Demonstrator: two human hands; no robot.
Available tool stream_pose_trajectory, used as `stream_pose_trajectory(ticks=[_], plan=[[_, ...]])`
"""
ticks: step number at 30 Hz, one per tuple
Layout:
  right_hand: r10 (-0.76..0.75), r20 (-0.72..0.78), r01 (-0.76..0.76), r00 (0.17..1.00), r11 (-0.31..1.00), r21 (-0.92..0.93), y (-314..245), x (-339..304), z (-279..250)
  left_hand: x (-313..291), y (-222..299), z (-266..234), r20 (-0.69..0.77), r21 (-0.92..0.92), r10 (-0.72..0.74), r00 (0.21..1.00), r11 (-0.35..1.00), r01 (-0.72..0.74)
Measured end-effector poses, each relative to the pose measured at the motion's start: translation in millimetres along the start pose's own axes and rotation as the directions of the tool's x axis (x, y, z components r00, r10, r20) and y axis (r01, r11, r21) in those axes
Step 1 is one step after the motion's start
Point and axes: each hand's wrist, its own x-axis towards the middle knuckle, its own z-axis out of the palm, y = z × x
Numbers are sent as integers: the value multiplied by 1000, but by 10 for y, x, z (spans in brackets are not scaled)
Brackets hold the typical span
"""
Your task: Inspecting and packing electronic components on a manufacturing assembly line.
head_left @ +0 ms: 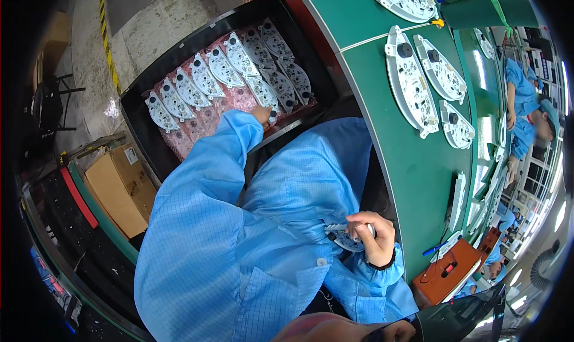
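Observation:
My left arm stretches out to a black tray [197,35] of half-moon-shaped white circuit boards. My left hand [261,117] is at the tray's near side, with its fingers closed at the lower end of one circuit board [262,92]; the sleeve hides part of the grip. Close to my body, my right hand [375,239] grips another circuit board [345,241], which shows a dark round part and a white edge. Fingers and thumb are bent around its side. Several boards, such as the white circuit board [192,89], lie in rows on pink bubble wrap [206,123].
A green workbench [397,174] runs along the right, bearing several larger curved boards [411,81]. An orange-brown box [445,274] and blue pen [431,250] are near its lower end. A cardboard box [122,189] stands at the left. Other people in blue [520,96] work beyond the bench.

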Motion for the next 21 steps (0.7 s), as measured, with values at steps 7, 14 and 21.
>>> stream_pose_trajectory(ticks=[7, 14, 21], plan=[[-14, 67, 21, 998, 995, -99, -86, 95, 18, -302, 287, -299, 9, 225, 113, 994, 968, -112], [-7, 50, 10, 999, 998, -55, -26, 64, 7, -295, 18, -197, -27, -502, -10, 1000, 865, -5], [-10, 59, 13, 998, 998, -54, -16, 90, -6, -324, 155, -118, 10, -657, 16, 1000, 754, -6]])
